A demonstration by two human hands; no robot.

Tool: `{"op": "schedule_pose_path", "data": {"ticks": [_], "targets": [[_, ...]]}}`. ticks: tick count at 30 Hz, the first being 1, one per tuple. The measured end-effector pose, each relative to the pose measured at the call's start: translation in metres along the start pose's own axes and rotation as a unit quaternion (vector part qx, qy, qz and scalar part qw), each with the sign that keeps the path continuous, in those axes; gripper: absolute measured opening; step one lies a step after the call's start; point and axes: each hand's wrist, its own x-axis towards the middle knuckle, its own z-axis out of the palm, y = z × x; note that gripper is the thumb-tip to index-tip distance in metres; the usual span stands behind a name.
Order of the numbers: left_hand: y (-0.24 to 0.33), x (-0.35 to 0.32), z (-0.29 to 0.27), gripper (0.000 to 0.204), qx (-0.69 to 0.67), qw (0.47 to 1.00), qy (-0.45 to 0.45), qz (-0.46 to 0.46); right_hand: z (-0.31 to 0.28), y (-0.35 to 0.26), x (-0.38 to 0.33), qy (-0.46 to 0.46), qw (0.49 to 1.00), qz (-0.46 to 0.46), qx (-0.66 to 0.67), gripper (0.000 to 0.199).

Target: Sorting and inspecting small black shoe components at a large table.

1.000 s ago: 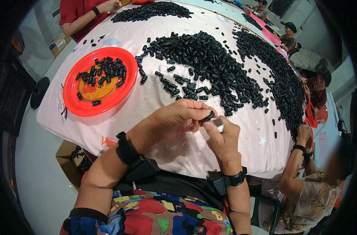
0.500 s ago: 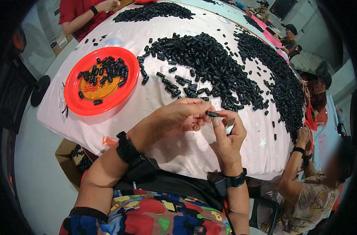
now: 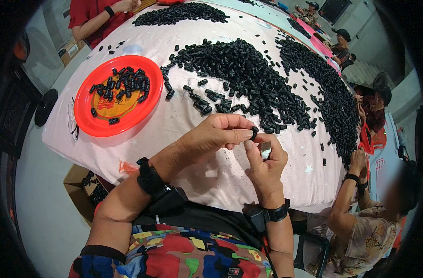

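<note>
My left hand point(image 3: 223, 133) is closed, pinching a small black cylindrical part point(image 3: 254, 133) between thumb and fingertips above the table. Close beside it, my right hand point(image 3: 270, 167) has its thumb and forefinger raised toward the part; whether they touch it I cannot tell. Tucked in the right hand's curled fingers is a small flat blade-like piece point(image 3: 266, 149), brownish at one end and wrapped in white at the other. Beyond both hands spreads a large pile of similar black parts point(image 3: 248, 76), with a few loose ones nearest to me.
A red round basin point(image 3: 84, 116) with black parts inside stands at the left on the pale pink cloth point(image 3: 206, 180). More piles point(image 3: 329, 88) lie right and far. A cardboard box point(image 3: 77, 190) sits below the left edge. Co-workers are at the far left and along the right.
The black part has turned from lying sideways between both hands to end-on in my left fingertips. My left hand has shifted slightly right, and the right thumb and forefinger have drawn closer together.
</note>
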Motion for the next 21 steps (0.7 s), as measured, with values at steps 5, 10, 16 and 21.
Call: {"op": "schedule_pose_path", "data": {"ticks": [5,10,16,21], "targets": [[-0.003,0.000,0.001,0.025,0.003,1.000,0.010,-0.018,-0.002,0.002,-0.002,-0.024,0.999,0.017,-0.016,0.015],[0.002,-0.002,0.000,0.025,-0.070,0.995,-0.045,-0.055,-0.004,0.007,-0.001,-0.033,0.999,0.036,0.012,0.021],[0.000,-0.001,0.002,0.026,-0.060,0.996,-0.041,-0.057,-0.001,0.012,-0.001,-0.039,0.998,0.040,0.027,0.032],[0.000,-0.001,0.004,0.026,-0.040,0.997,-0.031,-0.057,-0.001,0.013,-0.002,-0.040,0.998,0.047,0.016,0.035]]}}
